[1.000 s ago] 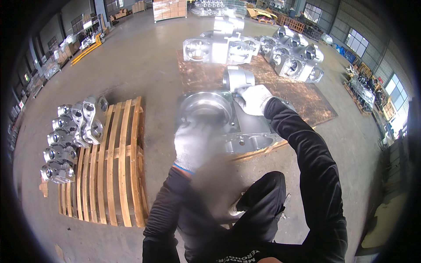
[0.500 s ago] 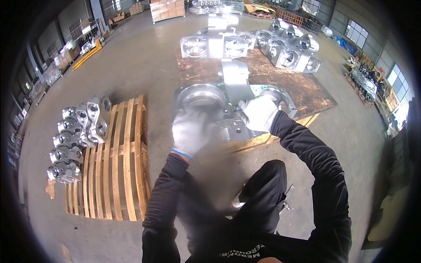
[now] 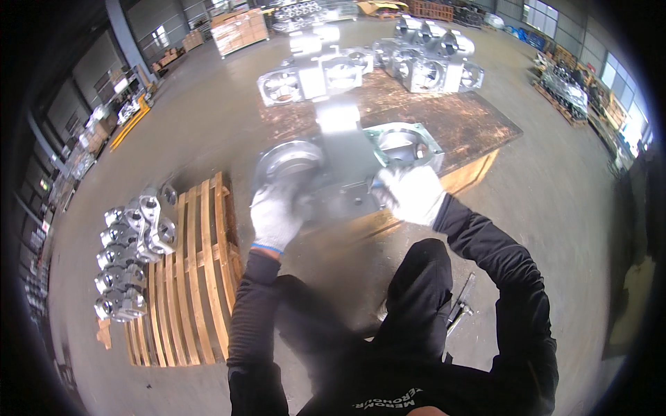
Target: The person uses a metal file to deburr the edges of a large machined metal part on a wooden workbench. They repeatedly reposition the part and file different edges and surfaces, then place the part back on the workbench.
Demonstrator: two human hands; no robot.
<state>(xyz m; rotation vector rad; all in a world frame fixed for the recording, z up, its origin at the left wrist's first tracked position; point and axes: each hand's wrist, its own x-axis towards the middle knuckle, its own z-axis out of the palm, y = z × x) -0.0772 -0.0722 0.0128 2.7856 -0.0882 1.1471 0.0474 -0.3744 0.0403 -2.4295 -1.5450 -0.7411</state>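
A large, silver-grey metal casting with round bored openings [image 3: 354, 156] is lying at the near edge of a brown, scuffed board [image 3: 475, 125] atop a pale wooden base [image 3: 468, 172], its left ring and right, square-flanged opening flanking a tall, brightly glaring middle. The person's left hand [image 3: 276, 216], wearing a white knitted glove with a blue-edged cuff, is lying at the near side of the left ring; its fingers are blurring into the metal, so how far they are opening or whether they are gripping anything cannot be told. The right hand [image 3: 414, 195], gloved in white too, is standing at the casting's near right part, below the square-flanged opening, fingers bending inward; whether they are holding something cannot be told. Behind, similar silver castings [image 3: 430, 66] are standing grouped on the board. Below the hands, white printed lettering [image 3: 392, 403] is showing upside down across the person's black top [image 3: 347, 385]. Metal tools [image 3: 460, 312] are lying on the grey floor by the right leg. To the left, smaller silver castings [image 3: 132, 253] are sitting on a slatted, light-wood pallet [image 3: 198, 277]. Farther off, a yellow pallet jack [image 3: 132, 125] is standing near the wall.
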